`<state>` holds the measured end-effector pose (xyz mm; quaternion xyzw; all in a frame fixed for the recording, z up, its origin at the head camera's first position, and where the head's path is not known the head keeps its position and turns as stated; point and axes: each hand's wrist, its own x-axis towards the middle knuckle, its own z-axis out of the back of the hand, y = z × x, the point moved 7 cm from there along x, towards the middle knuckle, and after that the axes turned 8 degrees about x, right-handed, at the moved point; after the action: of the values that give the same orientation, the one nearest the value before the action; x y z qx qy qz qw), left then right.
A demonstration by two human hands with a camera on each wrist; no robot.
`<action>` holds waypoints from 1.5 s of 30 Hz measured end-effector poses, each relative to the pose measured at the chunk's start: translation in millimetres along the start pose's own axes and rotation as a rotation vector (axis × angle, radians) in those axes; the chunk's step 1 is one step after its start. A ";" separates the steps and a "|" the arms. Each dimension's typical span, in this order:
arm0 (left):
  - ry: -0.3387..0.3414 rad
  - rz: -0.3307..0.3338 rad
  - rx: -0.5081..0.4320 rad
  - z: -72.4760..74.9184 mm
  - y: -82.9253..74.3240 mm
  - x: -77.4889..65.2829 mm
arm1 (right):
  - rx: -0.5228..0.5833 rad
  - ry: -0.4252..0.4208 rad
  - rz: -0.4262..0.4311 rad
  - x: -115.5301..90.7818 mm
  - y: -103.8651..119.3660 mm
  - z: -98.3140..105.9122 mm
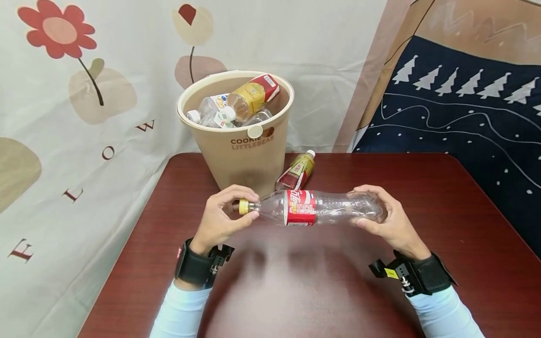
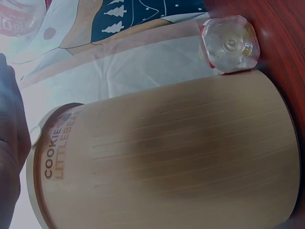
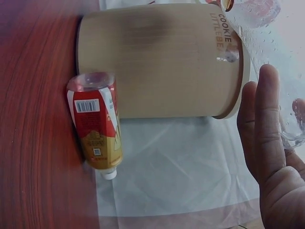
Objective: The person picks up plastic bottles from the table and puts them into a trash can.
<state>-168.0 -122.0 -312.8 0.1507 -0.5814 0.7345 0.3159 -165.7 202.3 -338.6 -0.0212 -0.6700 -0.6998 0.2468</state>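
A clear plastic bottle (image 1: 338,206) with a red label and a yellow cap lies sideways between both hands, above the table. My left hand (image 1: 226,213) pinches it at the neck beside the cap, thumb below and fingers above. Around the base end curls my right hand (image 1: 386,218), thumb on the near side. In the right wrist view, part of the clear bottle (image 3: 267,52) shows beyond the fingers, with drops on its wall. The left wrist view catches only the edge of the left hand (image 2: 9,143) and a blurred bit of the bottle.
Behind the hands a beige bucket (image 1: 245,159) stands on the dark red table (image 1: 422,188), holding several plastic bottles. Beside its right side, another bottle (image 1: 297,170) with a red and yellow label and white cap stands on the table. Printed cloths (image 1: 321,94) hang behind.
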 end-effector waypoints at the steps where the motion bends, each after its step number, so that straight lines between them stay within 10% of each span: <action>1: -0.002 -0.001 0.003 1.2 -0.5 -0.1 | -0.005 0.003 -0.002 0.6 -0.7 -0.6; 16: -0.075 -0.013 0.001 23.7 -10.2 -1.3 | 0.265 0.268 -0.083 12.9 -34.1 -5.1; 29: -0.442 -0.072 -0.054 77.7 -29.0 16.1 | -0.201 0.104 -0.449 86.2 -95.2 29.5; 39: -0.663 -0.071 -0.020 127.3 -54.9 65.6 | -0.509 0.059 -0.474 156.2 -123.4 29.1; 45: -0.755 0.058 0.183 146.2 -53.1 89.6 | -0.601 0.024 -0.435 176.4 -138.6 22.5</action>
<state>-223.1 -228.3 -179.0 0.4217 -0.5928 0.6847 0.0441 -379.0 164.9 -401.3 0.0583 -0.4204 -0.9016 0.0829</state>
